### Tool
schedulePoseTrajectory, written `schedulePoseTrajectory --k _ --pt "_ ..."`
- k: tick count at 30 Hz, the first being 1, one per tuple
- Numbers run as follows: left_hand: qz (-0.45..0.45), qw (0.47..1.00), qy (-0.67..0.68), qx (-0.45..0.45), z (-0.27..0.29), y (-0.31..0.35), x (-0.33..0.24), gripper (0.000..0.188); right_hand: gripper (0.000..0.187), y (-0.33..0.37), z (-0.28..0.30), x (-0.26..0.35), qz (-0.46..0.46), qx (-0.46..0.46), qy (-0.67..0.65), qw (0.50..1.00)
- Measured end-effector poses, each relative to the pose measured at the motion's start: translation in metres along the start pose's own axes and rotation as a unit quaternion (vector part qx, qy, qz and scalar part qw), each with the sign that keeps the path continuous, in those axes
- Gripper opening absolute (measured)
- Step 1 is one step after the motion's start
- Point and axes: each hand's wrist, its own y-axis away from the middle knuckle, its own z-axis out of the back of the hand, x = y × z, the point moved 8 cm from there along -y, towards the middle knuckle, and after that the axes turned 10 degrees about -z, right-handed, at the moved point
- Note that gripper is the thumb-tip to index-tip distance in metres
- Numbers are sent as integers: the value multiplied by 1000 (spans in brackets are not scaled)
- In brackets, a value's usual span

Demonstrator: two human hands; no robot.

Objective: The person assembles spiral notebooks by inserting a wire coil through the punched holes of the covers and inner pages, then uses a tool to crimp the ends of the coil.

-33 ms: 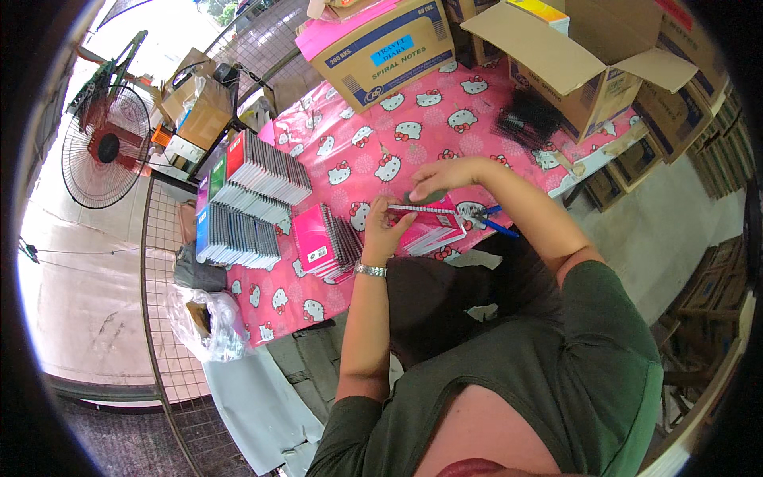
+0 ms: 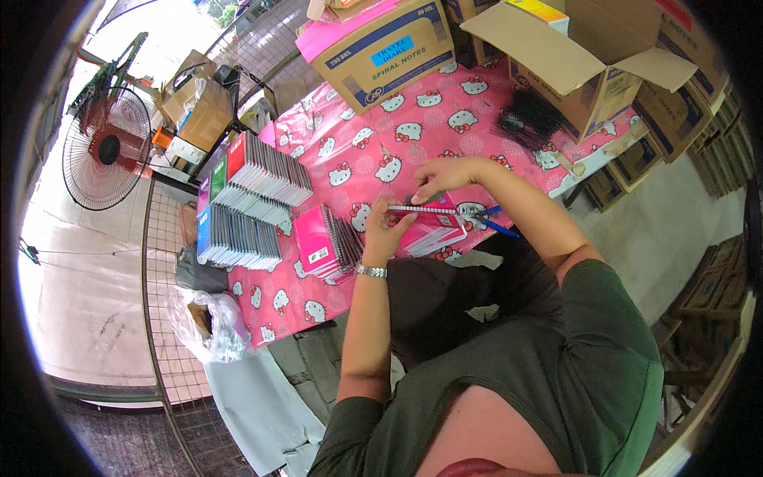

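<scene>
My left hand (image 2: 385,231), with a metal watch on its wrist, grips a red notebook (image 2: 435,219) by its left end, the spine edge turned up. A row of small marks runs along that edge. Over the same edge, my right hand (image 2: 447,176) is bent with fingers pinched; a small dark thing by its fingertips is too small to name. More pink notebooks (image 2: 433,239) lie under the held one. Blue-handled pliers (image 2: 499,224) rest at its right end. Left of my left hand stands a stack of pink spiral notebooks (image 2: 319,241).
Rows of blue (image 2: 238,236), green and red spiral notebooks stand at the left of the pink patterned tablecloth (image 2: 334,131). Black wire spirals (image 2: 528,115) lie near an open carton (image 2: 588,87). A closed carton (image 2: 381,60) is at the back, a fan (image 2: 107,149) far left.
My right fingertips have come slightly down and closer to the notebook's upper edge. My left hand and the notebook stay where they were.
</scene>
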Motion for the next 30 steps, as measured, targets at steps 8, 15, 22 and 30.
schedulePoseTrajectory --k 8,15,22,30 --pt "46 999 21 -6 3 4 -10 36 44 7 -4 39 70 91 -309 944" --pt "-10 999 -15 -36 10 4 -19 41 44 0 -9 53 65 102 -356 926" --pt "54 996 22 -65 2 0 -16 24 56 34 42 -121 -142 -314 128 930" --pt "61 984 -104 -128 20 10 -24 19 63 133 -94 -93 -109 -358 260 890"
